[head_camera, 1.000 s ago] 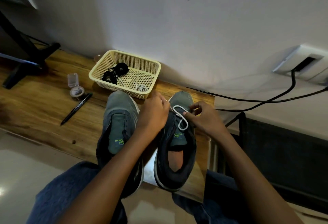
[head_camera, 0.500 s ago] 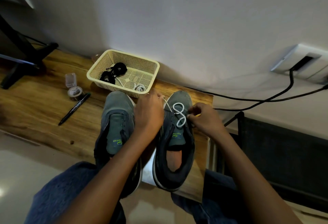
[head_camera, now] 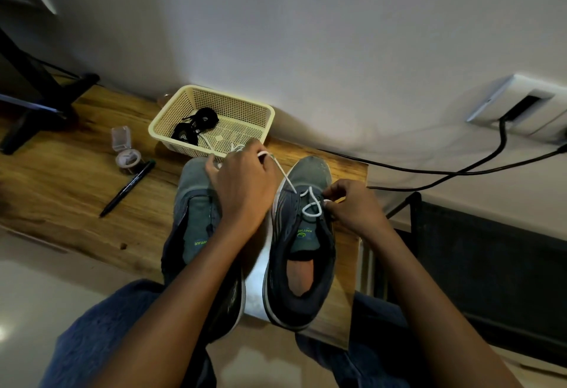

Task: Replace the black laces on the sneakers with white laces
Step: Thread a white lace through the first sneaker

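- Where the frame's lower edge begins, two forearms reach up from knees in blue denim [head_camera: 101, 341] toward the middle of the picture.
- Just beyond the knees, a pair of grey sneakers stands side by side on the near edge of the wooden worktop [head_camera: 61, 191], toes pointing toward the wall; the left sneaker [head_camera: 196, 228] is partly hidden under the left forearm, and the right sneaker [head_camera: 302, 252] shows its open collar and tongue.
- At centre right, the right hand [head_camera: 352, 206] has its fingers curled and pinching a small loop of the white lace [head_camera: 311, 205] at the right sneaker's upper eyelets.
- At centre, the left hand [head_camera: 242, 182] is closed round the lace's other stretch, which runs taut (a straight diagonal line) from the fist down to an eyelet on the shoe's left side.
- Left of the shoes, a black pen [head_camera: 127, 189] lies slanted on the worktop, with a small clear container [head_camera: 127, 159], its lid flipped up, just beyond the pen's far end.
- Farther back, above the left hand, a cream plastic basket [head_camera: 260, 117] sits against the wall; coiled black laces [head_camera: 196, 125] lie in its left part, and another white lace lies near its front.
- At far left stands a black stand; at upper right, black cables [head_camera: 445, 172] run from a wall socket [head_camera: 521, 105].
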`<control>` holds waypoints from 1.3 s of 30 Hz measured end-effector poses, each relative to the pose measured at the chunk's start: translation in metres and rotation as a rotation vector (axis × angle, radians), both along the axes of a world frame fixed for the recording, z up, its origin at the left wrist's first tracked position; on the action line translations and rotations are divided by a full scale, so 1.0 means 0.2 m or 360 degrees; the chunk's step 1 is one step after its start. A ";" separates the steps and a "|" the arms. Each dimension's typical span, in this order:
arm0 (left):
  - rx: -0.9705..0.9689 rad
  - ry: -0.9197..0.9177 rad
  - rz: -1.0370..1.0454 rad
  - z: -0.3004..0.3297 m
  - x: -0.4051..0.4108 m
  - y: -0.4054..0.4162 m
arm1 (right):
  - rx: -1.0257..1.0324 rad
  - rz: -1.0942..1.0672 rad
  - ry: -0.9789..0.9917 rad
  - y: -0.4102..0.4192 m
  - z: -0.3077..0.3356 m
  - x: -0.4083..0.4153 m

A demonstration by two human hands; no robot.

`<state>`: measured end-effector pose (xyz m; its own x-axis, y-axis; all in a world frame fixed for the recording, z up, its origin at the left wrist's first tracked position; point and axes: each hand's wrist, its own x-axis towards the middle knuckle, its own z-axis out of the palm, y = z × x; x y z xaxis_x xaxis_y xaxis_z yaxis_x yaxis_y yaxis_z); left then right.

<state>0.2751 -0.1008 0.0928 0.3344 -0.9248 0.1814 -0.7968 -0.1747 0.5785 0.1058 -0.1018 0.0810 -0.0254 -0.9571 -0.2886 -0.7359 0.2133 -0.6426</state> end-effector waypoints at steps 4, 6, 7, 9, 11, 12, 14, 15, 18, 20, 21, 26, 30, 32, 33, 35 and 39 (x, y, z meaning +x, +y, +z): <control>0.0168 -0.0043 -0.0150 -0.02 0.00 0.00 | -0.0013 0.0008 0.0032 0.00 0.00 0.00; 0.0259 -0.0060 -0.0283 -0.06 -0.03 0.01 | -0.0016 0.0007 0.0050 0.00 0.00 0.01; 0.0295 -0.0063 -0.0328 -0.07 -0.04 0.02 | -0.0017 0.0002 0.0059 0.00 0.00 0.01; 0.0296 -0.0032 -0.0367 -0.08 -0.07 0.03 | -0.0021 -0.0009 0.0063 0.00 0.00 0.01; 0.0253 0.0043 -0.0367 -0.08 -0.09 0.05 | -0.0024 -0.0008 0.0055 0.00 0.00 0.01; 0.0246 0.0076 -0.0356 -0.08 -0.09 0.05 | -0.0021 -0.0005 0.0052 0.00 0.00 0.01; 0.0212 0.0134 -0.0307 -0.08 -0.10 0.05 | -0.0015 0.0006 0.0058 0.00 0.00 0.01; 0.0160 0.0189 -0.0263 -0.07 -0.09 0.04 | -0.0018 0.0015 0.0065 0.00 0.00 0.01; -0.0055 0.0422 -0.0092 -0.05 -0.06 0.01 | -0.0029 0.0013 0.0047 0.00 0.00 0.01; -0.0001 0.0446 -0.0096 -0.05 -0.05 0.00 | -0.0022 0.0012 0.0035 0.01 0.00 0.02; 0.0089 0.0418 -0.0145 -0.05 -0.04 0.01 | -0.0019 0.0017 0.0040 0.01 0.00 0.02; 0.0344 0.0363 -0.0284 -0.06 -0.09 0.04 | -0.0030 -0.0009 0.0107 0.01 0.01 0.02; 0.0056 0.0521 -0.0107 -0.03 -0.04 0.00 | -0.0066 0.0021 0.0273 0.01 0.01 0.02; 0.0248 0.0428 -0.0154 -0.05 -0.02 -0.01 | -0.0036 0.0026 0.0297 0.01 0.00 0.02; 0.0367 0.0393 -0.0221 -0.07 -0.03 0.00 | -0.0012 0.0013 0.0306 0.00 0.00 0.02; 0.0487 0.0396 -0.0353 -0.11 -0.07 0.02 | 0.0020 0.0003 0.0308 0.00 0.00 0.02; 0.0354 0.0430 -0.0336 -0.14 -0.11 0.04 | 0.0131 0.0007 0.0232 0.00 0.01 0.00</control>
<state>0.2527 -0.0927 0.0653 0.1415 -0.9850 -0.0992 -0.6529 -0.1682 0.7385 0.1061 -0.1027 0.0839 -0.0684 -0.9305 -0.3599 -0.8210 0.2575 -0.5095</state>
